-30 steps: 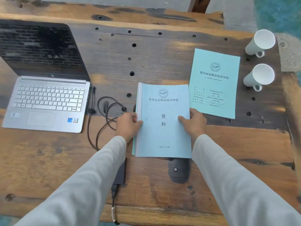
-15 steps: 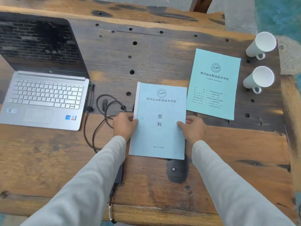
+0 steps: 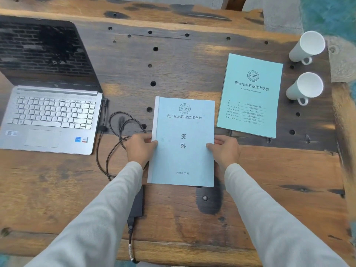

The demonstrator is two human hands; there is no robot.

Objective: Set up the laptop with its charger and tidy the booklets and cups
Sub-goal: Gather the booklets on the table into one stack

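A light blue booklet (image 3: pixel 183 151) lies flat in the middle of the wooden table (image 3: pixel 279 180). My left hand (image 3: pixel 139 148) grips its left edge and my right hand (image 3: pixel 226 150) grips its right edge. A second, greener booklet (image 3: pixel 250 95) lies to the upper right, apart from it. Two white cups (image 3: pixel 307 46) (image 3: pixel 304 87) lie on their sides at the far right. The silver laptop (image 3: pixel 50 116) stands open with a dark screen at the left. Its black charger cable (image 3: pixel 115 135) loops beside it, and the charger brick (image 3: pixel 137 205) is partly hidden by my left sleeve.
The table top has several round holes and dark burn marks. Its right edge runs just past the cups, and the front edge is near my arms. A cable with a white tag (image 3: pixel 131 253) hangs over the front edge.
The blue booklet was tilted up slightly off the table a second ago and now lies flat. Both hands still hold its edges.
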